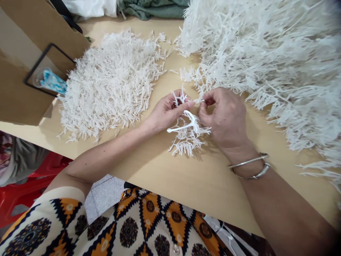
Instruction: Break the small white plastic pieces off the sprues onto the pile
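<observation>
My left hand [170, 110] is closed on a white branched plastic piece, its thumb and fingers pinching near the middle of the view. To its right, my right hand [225, 115] pinches the end of a thin white sprig between thumb and forefinger. Below my left fingers hangs a white branched cluster [186, 137] with a thicker curved stem, close to the tabletop. A heap of small white sprigs [112, 80] lies at the left, and a bigger pile of longer white branched pieces [266, 53] spreads over the right side.
A cardboard box [23, 67] with a black wire frame and a clear cup [50, 81] stands at the left on the table [149, 160]. Green cloth [154, 8] lies at the back. A red stool [26, 186] is below the left edge.
</observation>
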The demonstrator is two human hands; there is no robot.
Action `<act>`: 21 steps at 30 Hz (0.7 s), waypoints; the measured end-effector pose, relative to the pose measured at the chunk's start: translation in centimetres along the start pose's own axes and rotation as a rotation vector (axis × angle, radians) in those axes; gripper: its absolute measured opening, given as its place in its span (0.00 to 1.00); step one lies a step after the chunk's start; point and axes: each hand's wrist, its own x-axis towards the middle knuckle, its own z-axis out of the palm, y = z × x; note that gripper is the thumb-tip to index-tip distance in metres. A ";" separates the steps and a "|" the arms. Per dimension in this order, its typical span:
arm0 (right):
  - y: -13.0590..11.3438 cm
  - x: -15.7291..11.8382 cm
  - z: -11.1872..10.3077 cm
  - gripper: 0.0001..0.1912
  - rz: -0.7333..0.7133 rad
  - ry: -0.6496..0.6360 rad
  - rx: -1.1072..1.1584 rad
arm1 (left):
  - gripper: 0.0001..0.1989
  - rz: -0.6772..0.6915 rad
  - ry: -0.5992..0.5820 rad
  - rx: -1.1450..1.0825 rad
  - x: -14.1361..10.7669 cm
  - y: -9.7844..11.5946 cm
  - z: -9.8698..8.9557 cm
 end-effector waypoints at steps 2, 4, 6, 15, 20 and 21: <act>0.5 0.2 -0.3 0.08 0.002 0.014 -0.060 | 0.18 -0.015 0.006 -0.048 0.0 -0.1 -0.2; 1.3 0.5 -0.9 0.09 0.032 0.066 -0.128 | 0.19 -0.024 0.012 -0.110 0.1 -0.3 -0.6; 2.3 0.7 -1.7 0.09 0.077 0.148 -0.149 | 0.18 -0.024 0.031 -0.177 0.2 -0.4 -1.1; 0.7 -0.2 -0.5 0.03 0.068 0.174 0.180 | 0.14 -0.025 0.103 -0.276 0.5 0.0 -1.6; -0.2 -0.6 0.1 0.11 0.067 0.051 0.436 | 0.14 0.007 0.072 -0.219 0.2 0.0 -1.3; -0.4 -0.6 0.1 0.11 0.087 0.040 0.475 | 0.14 0.013 0.072 -0.207 0.1 0.0 -1.2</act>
